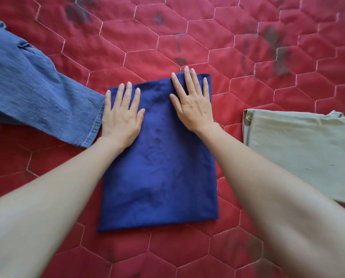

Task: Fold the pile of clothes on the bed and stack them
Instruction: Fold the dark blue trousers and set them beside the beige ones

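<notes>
Both the left hand (121,117) and right hand (193,99) lay spread flat on the folded navy garment (159,167); a red quilted bedspread (147,47), hexagon-stitched, lay beneath; denim (37,93) lay left, a folded beige garment (300,151) right.

Red quilted bed (167,37): jeans (37,93) at left, folded navy cloth (159,167) centre, folded beige cloth (298,149) at right.

A folded cloth (159,167) lay at the centre of the quilt (248,57). Both hands, the left hand (120,119) and right hand (193,103), rested on its far end. Jeans (37,93) lay to the left, a folded garment (300,151) to the right.
</notes>
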Motion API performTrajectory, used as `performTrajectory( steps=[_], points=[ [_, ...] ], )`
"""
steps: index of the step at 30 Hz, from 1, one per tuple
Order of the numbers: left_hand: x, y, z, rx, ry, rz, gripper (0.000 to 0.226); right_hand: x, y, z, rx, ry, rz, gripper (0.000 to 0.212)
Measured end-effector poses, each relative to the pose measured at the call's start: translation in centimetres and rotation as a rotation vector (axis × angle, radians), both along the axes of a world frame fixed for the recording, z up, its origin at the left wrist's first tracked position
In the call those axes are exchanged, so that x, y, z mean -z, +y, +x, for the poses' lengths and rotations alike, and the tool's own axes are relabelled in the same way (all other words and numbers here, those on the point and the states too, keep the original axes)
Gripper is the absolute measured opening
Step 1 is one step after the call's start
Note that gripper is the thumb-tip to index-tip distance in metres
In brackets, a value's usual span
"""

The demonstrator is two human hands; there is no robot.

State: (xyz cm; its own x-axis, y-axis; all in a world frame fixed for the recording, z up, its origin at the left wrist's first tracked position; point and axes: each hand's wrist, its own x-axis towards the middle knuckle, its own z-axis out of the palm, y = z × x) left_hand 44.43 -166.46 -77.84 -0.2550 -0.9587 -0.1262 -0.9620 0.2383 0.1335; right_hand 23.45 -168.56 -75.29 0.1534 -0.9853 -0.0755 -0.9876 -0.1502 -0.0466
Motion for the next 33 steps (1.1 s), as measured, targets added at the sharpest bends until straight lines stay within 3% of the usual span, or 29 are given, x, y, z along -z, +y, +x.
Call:
performTrajectory(
  steps=[4, 11, 16, 21, 26, 33],
  points=[
    [-0.7, 4.9, 1.3, -0.011, 0.026, -0.001, 0.06, -0.3, 6.1, 0.2, -0.008, -0.11, -0.12, 0.052],
    [-0.8, 19.1, 4.8, -0.026, -0.016, 0.061, 0.06, 1.4, 24.0, -2.8, -0.053, -0.075, 0.115, 0.057],
    [-1.5, 24.5, 6.2, 0.082, 0.014, -0.001, 0.058, 1.1, 30.3, -4.2, -0.12, -0.054, 0.152, 0.069],
    [-2.3, 25.2, 5.7, 0.304, 0.026, -0.053, 0.065, 0.5, 30.6, -4.3, -0.202, -0.079, -0.052, 0.055],
    [-3.1, 23.1, 5.1, 0.445, 0.084, -0.206, 0.048, -0.3, 27.9, -4.0, -0.308, -0.108, -0.168, 0.047],
    [-4.7, 22.4, 5.6, 0.296, 0.273, -0.355, 0.023, -2.9, 26.0, -3.7, -0.187, -0.308, -0.207, 0.03]
  ],
)
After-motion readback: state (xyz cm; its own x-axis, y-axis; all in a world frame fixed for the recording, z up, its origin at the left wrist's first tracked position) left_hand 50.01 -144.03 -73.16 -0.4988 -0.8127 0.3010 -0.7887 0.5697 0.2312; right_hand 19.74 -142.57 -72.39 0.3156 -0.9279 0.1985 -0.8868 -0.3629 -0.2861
